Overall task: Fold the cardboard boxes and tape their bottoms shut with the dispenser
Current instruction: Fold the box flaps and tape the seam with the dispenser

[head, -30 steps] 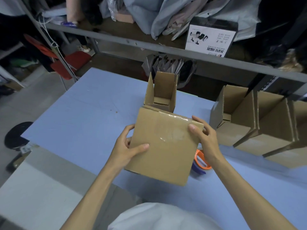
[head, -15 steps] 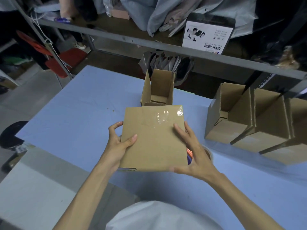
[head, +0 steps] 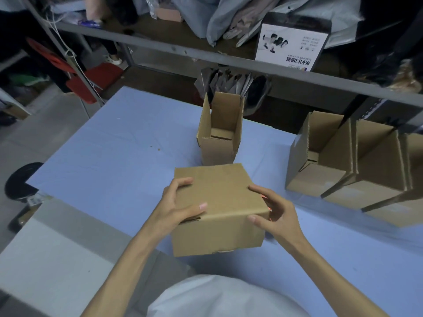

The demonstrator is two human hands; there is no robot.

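Crowding blue table: cardboard boxes (shelf behind)

A single wide-angle camera sits on the person's head and looks forward and steeply down across the blue surface. It is close to the work. The left forearm and right forearm enter from the bottom edge, above the person's white shirt, and the held cardboard box fills the centre. Across the top the view reaches the metal shelf beyond the far edge. On the left it takes in the floor. Straight edges bow toward the frame's borders.
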